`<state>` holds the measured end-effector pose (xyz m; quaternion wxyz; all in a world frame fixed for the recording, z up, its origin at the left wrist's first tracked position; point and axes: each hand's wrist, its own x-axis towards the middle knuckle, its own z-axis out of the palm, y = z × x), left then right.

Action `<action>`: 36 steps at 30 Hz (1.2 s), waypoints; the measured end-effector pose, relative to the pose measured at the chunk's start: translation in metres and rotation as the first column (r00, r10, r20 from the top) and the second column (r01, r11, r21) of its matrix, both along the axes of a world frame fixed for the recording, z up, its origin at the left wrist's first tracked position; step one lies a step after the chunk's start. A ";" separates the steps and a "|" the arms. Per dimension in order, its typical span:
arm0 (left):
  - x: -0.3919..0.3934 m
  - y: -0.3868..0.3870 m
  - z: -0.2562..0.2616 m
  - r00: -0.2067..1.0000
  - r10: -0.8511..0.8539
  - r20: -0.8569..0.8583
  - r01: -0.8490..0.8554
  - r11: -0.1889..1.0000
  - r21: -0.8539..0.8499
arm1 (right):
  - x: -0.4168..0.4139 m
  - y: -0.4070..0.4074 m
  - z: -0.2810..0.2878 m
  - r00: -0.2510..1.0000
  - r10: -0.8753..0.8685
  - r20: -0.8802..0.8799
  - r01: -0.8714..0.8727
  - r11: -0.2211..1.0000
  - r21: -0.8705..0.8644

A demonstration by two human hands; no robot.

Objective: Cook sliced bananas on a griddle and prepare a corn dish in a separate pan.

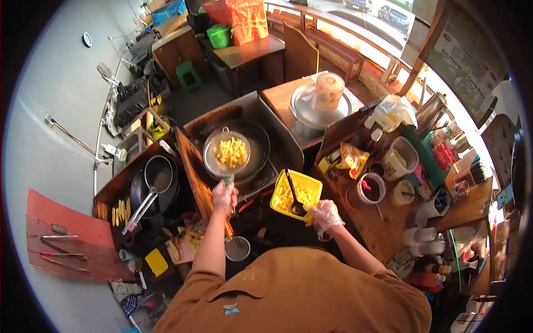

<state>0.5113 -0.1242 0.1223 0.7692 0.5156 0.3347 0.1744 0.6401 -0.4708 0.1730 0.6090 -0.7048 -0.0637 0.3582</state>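
My left hand [225, 196] grips the handle of a wire-mesh strainer [211, 163] above a dark wok [261, 143]. A heap of small yellow food pieces [231, 152] lies in the strainer's bowl. In a clear plastic glove, my right hand [327, 215] holds a yellow plastic tub [317, 186] by its near right corner. Inside the tub are more yellow pieces [284, 195] and a black spoon [290, 183], its handle leaning on the far rim. The wok stands within a metal-sided stove enclosure.
Left of the stove, a second strainer [158, 175] rests across another black pan [139, 187]. A lidded aluminium pot [300, 102] stands behind on the right. The right-hand wooden counter [358, 224] carries a pitcher of dark liquid [372, 189] and several containers. A wooden panel [191, 166] divides the two stoves.
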 end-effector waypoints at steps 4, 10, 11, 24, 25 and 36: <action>0.000 -0.002 0.011 0.998 -0.045 -0.047 0.042 0.997 -0.058 | 0.007 0.011 0.002 0.999 -0.017 -0.036 0.018 1.000 0.015; 0.003 -0.009 0.043 0.996 -0.021 0.086 0.010 0.993 0.120 | 0.015 0.018 0.004 0.998 -0.016 -0.064 0.019 0.999 0.050; 0.002 -0.010 0.037 0.997 -0.014 0.076 0.006 0.993 0.114 | 0.016 0.019 0.002 0.998 -0.004 -0.064 0.006 0.999 0.041; 0.007 0.009 0.023 0.996 -0.067 0.066 0.072 0.994 -0.079 | 0.041 0.055 0.028 0.963 0.260 0.063 -0.226 0.917 -0.327; 0.010 0.008 0.026 0.995 -0.070 0.074 0.076 0.993 -0.089 | 0.048 0.057 0.022 0.965 0.257 0.059 -0.224 0.917 -0.330; 0.004 -0.024 0.041 0.993 -0.113 0.024 0.112 0.993 0.038 | 0.105 0.082 -0.092 0.850 0.406 0.336 -0.300 0.897 -0.324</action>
